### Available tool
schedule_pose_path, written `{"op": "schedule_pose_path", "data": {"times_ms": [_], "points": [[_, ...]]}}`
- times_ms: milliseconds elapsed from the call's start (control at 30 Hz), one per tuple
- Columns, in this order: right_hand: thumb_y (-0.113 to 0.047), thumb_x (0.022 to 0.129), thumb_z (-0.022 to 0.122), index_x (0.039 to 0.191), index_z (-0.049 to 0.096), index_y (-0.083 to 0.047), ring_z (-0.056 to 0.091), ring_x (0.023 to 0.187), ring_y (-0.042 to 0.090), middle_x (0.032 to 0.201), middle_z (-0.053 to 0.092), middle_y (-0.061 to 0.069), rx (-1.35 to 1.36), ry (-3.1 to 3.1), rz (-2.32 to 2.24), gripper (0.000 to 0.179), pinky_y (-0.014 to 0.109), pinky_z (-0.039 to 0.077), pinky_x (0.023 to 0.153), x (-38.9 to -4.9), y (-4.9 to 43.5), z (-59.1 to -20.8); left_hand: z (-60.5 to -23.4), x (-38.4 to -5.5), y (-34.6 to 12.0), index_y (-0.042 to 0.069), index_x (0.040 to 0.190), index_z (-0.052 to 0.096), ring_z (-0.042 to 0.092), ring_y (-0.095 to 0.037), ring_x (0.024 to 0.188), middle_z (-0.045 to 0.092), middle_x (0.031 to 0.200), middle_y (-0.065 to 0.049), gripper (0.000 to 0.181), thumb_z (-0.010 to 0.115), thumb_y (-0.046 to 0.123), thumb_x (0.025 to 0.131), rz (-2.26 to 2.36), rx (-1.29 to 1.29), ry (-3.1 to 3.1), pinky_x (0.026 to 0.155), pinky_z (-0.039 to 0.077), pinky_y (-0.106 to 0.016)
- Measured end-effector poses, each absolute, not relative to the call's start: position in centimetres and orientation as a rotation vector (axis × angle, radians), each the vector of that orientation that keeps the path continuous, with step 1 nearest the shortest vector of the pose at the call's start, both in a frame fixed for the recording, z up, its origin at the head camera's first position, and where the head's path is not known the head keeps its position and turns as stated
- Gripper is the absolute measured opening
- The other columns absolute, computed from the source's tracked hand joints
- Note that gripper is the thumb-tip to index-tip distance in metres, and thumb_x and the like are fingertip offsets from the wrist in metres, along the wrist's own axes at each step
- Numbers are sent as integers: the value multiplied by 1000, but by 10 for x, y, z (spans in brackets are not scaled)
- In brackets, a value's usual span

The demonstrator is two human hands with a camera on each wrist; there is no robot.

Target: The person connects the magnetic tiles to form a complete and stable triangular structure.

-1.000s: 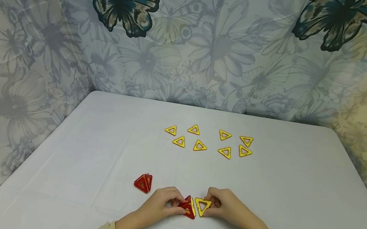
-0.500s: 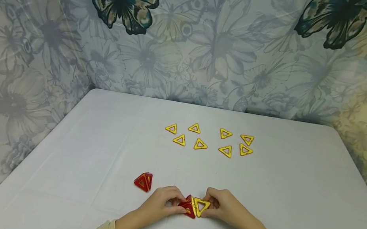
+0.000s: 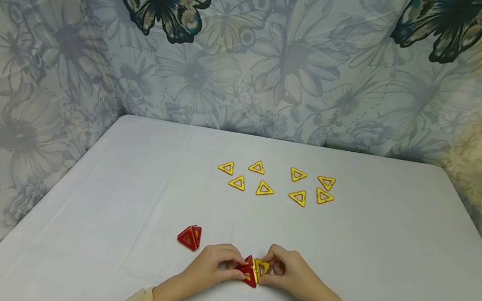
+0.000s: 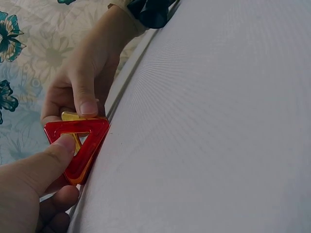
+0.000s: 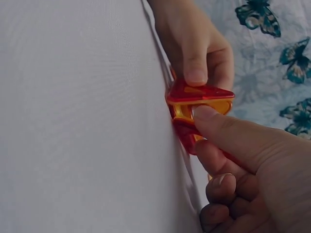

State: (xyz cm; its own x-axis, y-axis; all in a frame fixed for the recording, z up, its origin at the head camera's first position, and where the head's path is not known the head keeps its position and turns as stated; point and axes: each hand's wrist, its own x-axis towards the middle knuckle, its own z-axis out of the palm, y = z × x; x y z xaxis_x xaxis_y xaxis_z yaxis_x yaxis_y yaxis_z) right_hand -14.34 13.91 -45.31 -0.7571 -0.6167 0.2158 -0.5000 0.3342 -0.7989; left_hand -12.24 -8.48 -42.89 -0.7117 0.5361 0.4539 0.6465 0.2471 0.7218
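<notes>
In the head view my left hand [image 3: 218, 264] grips a small assembly of red triangular magnetic tiles [image 3: 249, 274] between thumb and fingers, low over the white table. My right hand [image 3: 293, 272] pinches a yellow triangular tile [image 3: 263, 268] against the right side of the red ones. The left wrist view has my left thumb lying across a red triangle frame [image 4: 77, 167], with the other hand's thumb just above. In the right wrist view the thumb presses a yellow tile [image 5: 220, 105] between red pieces. My fingers hide part of the assembly.
A red pyramid of triangular tiles [image 3: 189, 237] stands left of my hands. Farther back lie several yellow triangular tiles in two groups, such as a left tile [image 3: 237, 183] and a right tile [image 3: 297, 197]. Patterned cloth [image 3: 200, 81] hangs behind the white table [image 3: 123, 179].
My right hand has moved left with the yellow tile, closing the gap to the red assembly; the tile now stands tilted against it. My left hand stays nearly still.
</notes>
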Motion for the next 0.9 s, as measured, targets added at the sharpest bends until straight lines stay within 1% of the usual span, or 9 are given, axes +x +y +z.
{"op": "schedule_pose_path", "data": {"times_ms": [100, 233, 333, 500, 600, 767, 900], "points": [[-19, 72, 75, 88, 54, -11, 37, 53, -1, 62, 45, -13, -1044, 2446, -1438, 27, 17, 34, 44, -143, 137, -454, -428, -122, -85, -2, 82, 64, 52, -20, 60, 60, 75, -9, 17, 73, -1, 68, -1476, -1137, -2389, 57, 42, -17], [-16, 73, 74, 89, 54, -9, 38, 54, -1, 66, 52, -10, -1043, 2408, -1485, 27, 17, 34, 45, -140, 134, -453, -428, -122, -85, -1, 82, 64, 52, -20, 61, 59, 76, -9, 17, 73, -1, 68, -1471, -1142, -2391, 56, 43, -18], [-8, 72, 74, 89, 54, -5, 38, 54, -1, 67, 54, -6, -1055, 2392, -1510, 26, 17, 34, 44, -138, 132, -449, -428, -122, -84, -1, 82, 63, 51, -20, 61, 58, 76, -9, 17, 73, 0, 69, -1468, -1140, -2398, 56, 42, -18], [3, 70, 73, 88, 54, 0, 39, 53, 1, 65, 55, -1, -1119, 2369, -1541, 26, 18, 34, 43, -133, 127, -431, -428, -122, -85, 0, 81, 62, 50, -19, 61, 56, 75, -8, 16, 73, 0, 70, -1470, -1120, -2417, 56, 40, -15], [4, 69, 73, 89, 55, 0, 39, 54, 1, 65, 55, 1, -1180, 2353, -1543, 27, 18, 35, 43, -131, 125, -423, -429, -122, -84, 0, 81, 62, 50, -19, 60, 57, 74, -7, 16, 73, 1, 70, -1474, -1109, -2424, 55, 39, -14], [3, 70, 72, 91, 56, 0, 40, 54, 2, 66, 54, 1, -1233, 2343, -1533, 27, 17, 36, 44, -131, 125, -422, -429, -122, -84, 0, 82, 62, 50, -19, 60, 57, 74, -7, 16, 73, 1, 70, -1482, -1107, -2432, 55, 39, -15], [2, 70, 73, 93, 55, -1, 43, 52, 10, 67, 54, 3, -1222, 2343, -1509, 29, 18, 36, 45, -130, 127, -424, -429, -122, -84, -1, 82, 61, 50, -20, 60, 56, 74, -8, 16, 73, 1, 71, -1492, -1104, -2436, 55, 40, -15]]}}
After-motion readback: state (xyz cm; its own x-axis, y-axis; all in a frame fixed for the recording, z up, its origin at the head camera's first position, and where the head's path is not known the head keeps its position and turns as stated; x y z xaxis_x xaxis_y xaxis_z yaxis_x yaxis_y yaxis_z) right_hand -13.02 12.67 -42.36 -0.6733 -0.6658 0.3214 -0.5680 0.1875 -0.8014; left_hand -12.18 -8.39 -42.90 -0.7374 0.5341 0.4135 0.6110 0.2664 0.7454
